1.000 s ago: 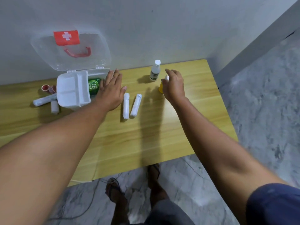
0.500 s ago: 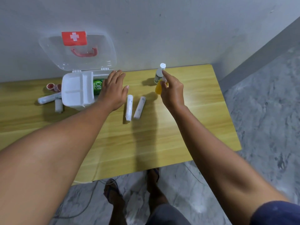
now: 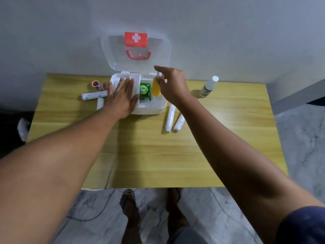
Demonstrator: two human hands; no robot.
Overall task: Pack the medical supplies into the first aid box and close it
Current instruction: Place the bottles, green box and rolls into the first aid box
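The white first aid box point(image 3: 158, 107) stands open at the back of the table, its clear lid point(image 3: 112, 50) leaning on the wall. A green packet point(image 3: 145, 91) lies inside. My left hand point(image 3: 121, 97) rests flat, fingers spread, on the box's left tray. My right hand point(image 3: 173, 86) holds a small yellow bottle point(image 3: 156, 87) over the box's right compartment. Two white bandage rolls point(image 3: 174, 119) lie right of the box, two more white rolls point(image 3: 94, 95) and a red tape roll point(image 3: 95, 84) left of it. A clear spray bottle point(image 3: 208, 87) stands at the back right.
The wooden table point(image 3: 158, 155) ends at a grey wall behind. Its front edge is near my sandalled feet point(image 3: 130, 205) on a marble floor, where a thin cable point(image 3: 98, 213) runs. A grey wall base point(image 3: 297, 95) runs along the right.
My right hand lifted the yellow bottle from beside the spray bottle and carried it left over the box. My left hand slid from the box's right side onto its left tray.
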